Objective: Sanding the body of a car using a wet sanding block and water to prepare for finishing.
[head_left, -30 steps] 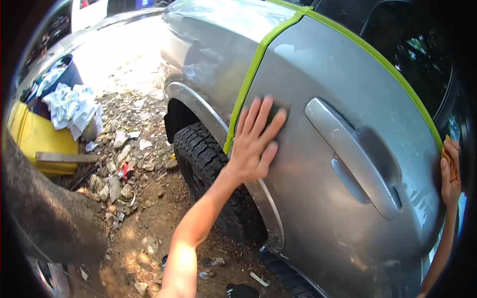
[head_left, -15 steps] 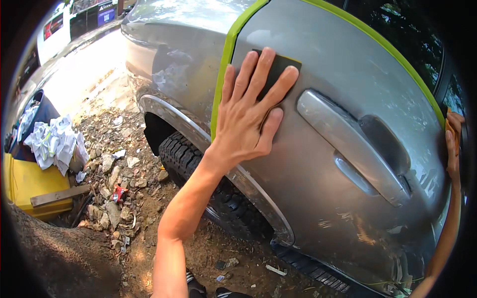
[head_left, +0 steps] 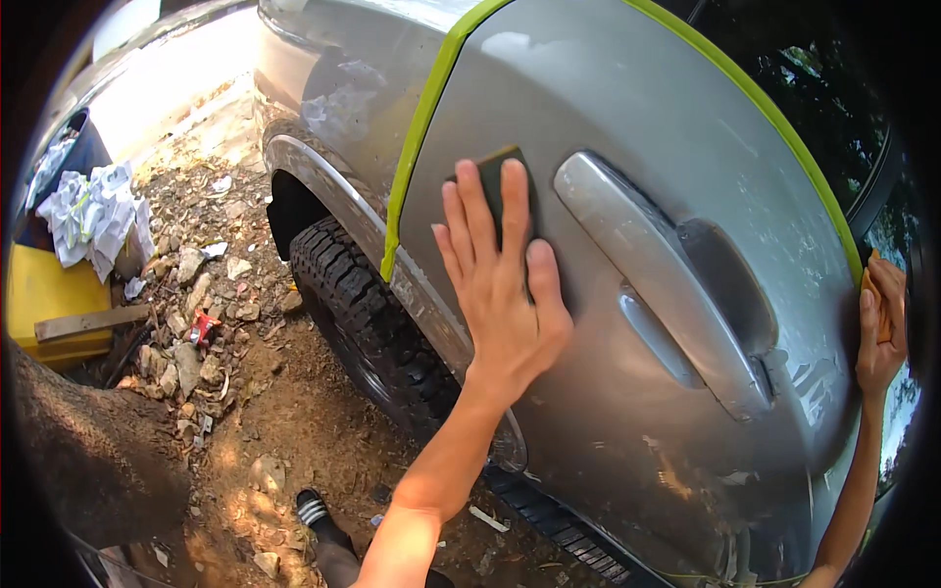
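Note:
My left hand lies on the silver-grey car door, left of its handle. Under its spread, nearly straight fingers is a dark sanding pad with a thin yellow edge, pressed to the paint; most of the pad is covered. At far right my right hand rests by the door's rear edge below the window. Its bent fingers hold an orange-brown piece, too hidden to name. Green masking tape follows the door's front seam and another strip runs under the window.
A tyre sits in the wheel arch at left, with a black side step below the door. Stones and dirt cover the ground. A yellow container, crumpled paper and a tree trunk stand at far left.
My left hand and the sanding pad have slid down the door, away from the front tape seam. My right hand stays by the rear edge. The whole view has shifted somewhat.

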Tool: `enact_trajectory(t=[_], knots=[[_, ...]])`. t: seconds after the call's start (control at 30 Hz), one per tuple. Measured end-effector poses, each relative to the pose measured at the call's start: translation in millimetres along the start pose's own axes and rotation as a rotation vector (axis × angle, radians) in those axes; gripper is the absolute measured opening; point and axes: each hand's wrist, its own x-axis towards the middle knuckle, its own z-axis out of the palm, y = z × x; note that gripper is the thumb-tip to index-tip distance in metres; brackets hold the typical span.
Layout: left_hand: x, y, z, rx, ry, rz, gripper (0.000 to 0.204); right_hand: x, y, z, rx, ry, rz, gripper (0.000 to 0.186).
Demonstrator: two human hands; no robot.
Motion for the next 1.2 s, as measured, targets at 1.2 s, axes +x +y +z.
enact_trajectory(t=[1.2], knots=[[-10, -55, -10, 0.016, 0.237, -0.182, 0.055, 6, -1, 39, 0.02, 0.091, 0.022, 0.029]])
